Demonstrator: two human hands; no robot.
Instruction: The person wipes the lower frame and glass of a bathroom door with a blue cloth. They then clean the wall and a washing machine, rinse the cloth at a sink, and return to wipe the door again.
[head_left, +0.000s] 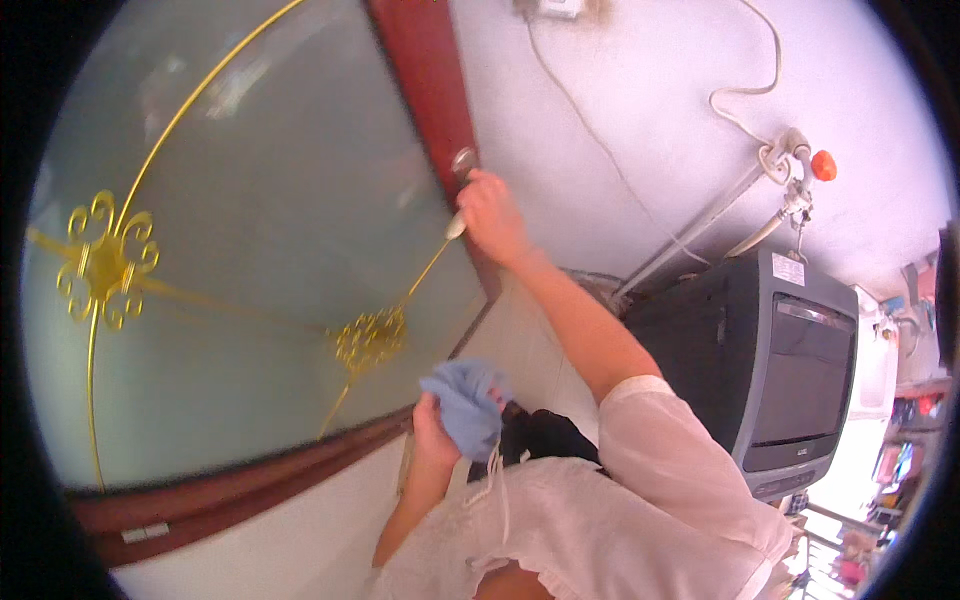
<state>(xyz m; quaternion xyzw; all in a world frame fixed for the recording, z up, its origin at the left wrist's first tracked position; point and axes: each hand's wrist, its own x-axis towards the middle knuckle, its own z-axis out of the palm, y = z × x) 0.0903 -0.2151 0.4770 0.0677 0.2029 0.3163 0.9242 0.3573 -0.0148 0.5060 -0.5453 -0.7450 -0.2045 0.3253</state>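
Note:
My left hand (435, 439) holds a bunched light-blue cloth (466, 405) in front of my body. My right hand (493, 214) reaches forward and is closed around a door handle (455, 226), whose pale end sticks out below the fingers. The rest of the handle is hidden by my hand. A round metal fitting (464, 159) sits just above it on the red-brown door frame (424, 67). The door's frosted glass panel (277, 172) fills the left, with gold scroll ornaments (371, 339) and thin gold bars on it.
To my right stands a dark appliance (802, 375) with a glossy lid, apparently a top-loading washing machine. Behind it, a tap with an orange knob (823, 166), a hose and a white pipe (694, 225) run along the white wall (637, 67). Blurred household items are at the far right.

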